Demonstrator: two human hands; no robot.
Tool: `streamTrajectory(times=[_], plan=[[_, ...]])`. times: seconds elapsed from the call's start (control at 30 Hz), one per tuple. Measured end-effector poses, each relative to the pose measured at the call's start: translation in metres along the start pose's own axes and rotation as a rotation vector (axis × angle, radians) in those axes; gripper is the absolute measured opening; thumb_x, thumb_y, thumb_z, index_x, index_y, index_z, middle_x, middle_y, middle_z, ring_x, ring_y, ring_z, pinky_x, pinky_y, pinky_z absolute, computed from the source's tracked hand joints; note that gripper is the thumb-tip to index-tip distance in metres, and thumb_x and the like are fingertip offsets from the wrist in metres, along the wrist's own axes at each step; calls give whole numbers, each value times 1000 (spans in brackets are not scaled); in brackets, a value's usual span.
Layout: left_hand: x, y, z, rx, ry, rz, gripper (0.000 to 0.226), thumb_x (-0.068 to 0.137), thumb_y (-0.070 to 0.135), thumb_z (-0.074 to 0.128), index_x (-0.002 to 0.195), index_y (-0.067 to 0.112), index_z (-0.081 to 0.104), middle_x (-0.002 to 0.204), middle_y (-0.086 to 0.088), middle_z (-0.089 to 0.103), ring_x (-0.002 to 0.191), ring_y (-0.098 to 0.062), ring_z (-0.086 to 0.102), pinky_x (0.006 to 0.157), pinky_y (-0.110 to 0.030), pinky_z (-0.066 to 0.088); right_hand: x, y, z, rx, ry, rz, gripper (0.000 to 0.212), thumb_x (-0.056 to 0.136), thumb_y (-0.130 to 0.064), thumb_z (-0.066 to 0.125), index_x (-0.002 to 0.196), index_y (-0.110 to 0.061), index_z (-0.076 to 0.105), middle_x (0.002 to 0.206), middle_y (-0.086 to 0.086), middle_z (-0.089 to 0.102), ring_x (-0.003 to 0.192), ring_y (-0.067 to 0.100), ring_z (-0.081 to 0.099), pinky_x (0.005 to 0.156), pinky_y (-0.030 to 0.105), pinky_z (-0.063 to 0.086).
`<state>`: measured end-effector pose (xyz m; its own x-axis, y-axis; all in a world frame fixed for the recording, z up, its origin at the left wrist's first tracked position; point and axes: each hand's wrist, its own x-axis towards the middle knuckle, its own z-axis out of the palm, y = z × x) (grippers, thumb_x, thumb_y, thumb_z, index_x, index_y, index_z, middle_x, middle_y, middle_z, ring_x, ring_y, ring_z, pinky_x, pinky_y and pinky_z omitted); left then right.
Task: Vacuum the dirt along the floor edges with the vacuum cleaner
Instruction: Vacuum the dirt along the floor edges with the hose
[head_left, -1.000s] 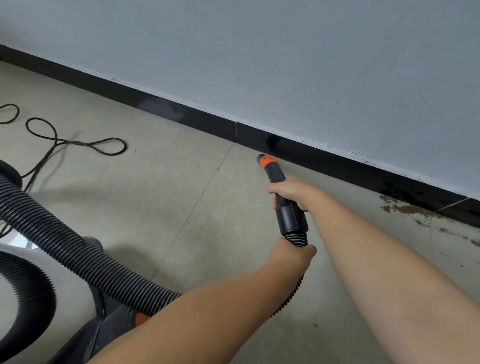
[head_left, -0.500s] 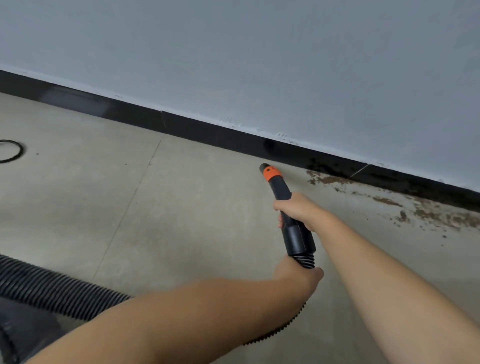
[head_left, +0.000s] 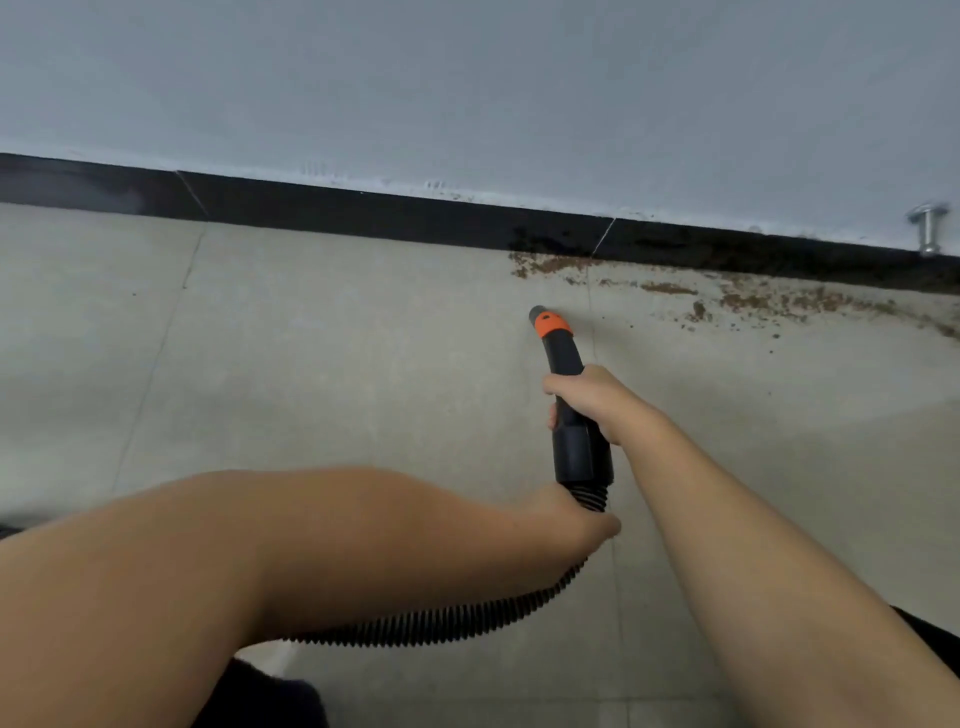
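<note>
The black vacuum nozzle (head_left: 563, 358) with an orange collar points toward the wall, its tip a short way in front of the brown dirt (head_left: 748, 299) strewn along the floor edge. My right hand (head_left: 592, 400) grips the nozzle's middle. My left hand (head_left: 576, 519) holds the ribbed black hose (head_left: 467, 618) just behind the nozzle's rear end. The hose curves down and left under my left forearm. The dirt band runs from near the nozzle tip rightward along the black skirting board (head_left: 363, 213).
A grey wall (head_left: 467, 93) rises above the skirting. A metal door stop (head_left: 930, 228) sticks out of the wall at the far right. Beige floor tiles (head_left: 260, 364) spread to the left. A dark shape (head_left: 260, 696) sits at the bottom edge.
The view and nozzle have shifted right along the wall. More of the dirt band now shows, the door stop has appeared, and the cable and vacuum body have left the view.
</note>
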<state>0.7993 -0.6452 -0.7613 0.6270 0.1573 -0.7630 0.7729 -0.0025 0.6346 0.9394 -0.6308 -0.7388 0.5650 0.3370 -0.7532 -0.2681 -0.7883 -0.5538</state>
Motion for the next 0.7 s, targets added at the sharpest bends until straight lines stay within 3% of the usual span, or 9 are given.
streamTrajectory(times=[0.13, 0.27, 0.4, 0.5, 0.63, 0.7], plan=[[0, 22, 24, -40, -22, -10, 17, 79, 19, 64, 79, 17, 48, 70, -5, 52, 59, -19, 51, 59, -29, 47, -3, 21, -33, 123, 53, 28, 15, 83, -10, 57, 94, -3, 50, 46, 7, 61, 49, 22, 60, 55, 28, 50], [3, 35, 49, -1, 9, -1, 17, 75, 18, 64, 81, 18, 48, 69, -3, 49, 56, -17, 49, 53, -26, 45, -4, 49, -66, 328, 124, 78, 14, 84, -6, 57, 95, -3, 50, 58, 11, 57, 35, 18, 56, 40, 23, 47], [12, 49, 67, -52, 83, -27, 17, 73, 19, 63, 84, 19, 49, 71, -4, 51, 59, -18, 51, 55, -27, 46, 9, 56, -82, 358, 145, 47, 15, 83, -6, 57, 96, -3, 50, 59, 11, 56, 39, 19, 55, 42, 24, 47], [14, 55, 72, -92, 178, -65, 17, 73, 19, 62, 84, 20, 49, 70, -3, 51, 54, -17, 49, 49, -23, 44, 16, 45, -79, 282, 74, 5, 18, 83, -7, 58, 99, -2, 50, 61, 12, 59, 41, 20, 56, 43, 24, 48], [8, 59, 75, -118, 285, -147, 20, 69, 22, 61, 87, 18, 50, 70, -5, 52, 58, -21, 51, 56, -29, 46, 16, 33, -69, 165, -85, -43, 24, 83, -10, 58, 105, -4, 48, 64, 13, 63, 37, 18, 58, 42, 21, 47], [3, 62, 76, -100, 324, -170, 23, 67, 24, 60, 88, 18, 52, 70, -4, 53, 60, -22, 52, 58, -31, 47, 16, 30, -67, 174, -148, -54, 25, 83, -8, 57, 105, -4, 47, 62, 13, 62, 41, 21, 59, 49, 25, 52]])
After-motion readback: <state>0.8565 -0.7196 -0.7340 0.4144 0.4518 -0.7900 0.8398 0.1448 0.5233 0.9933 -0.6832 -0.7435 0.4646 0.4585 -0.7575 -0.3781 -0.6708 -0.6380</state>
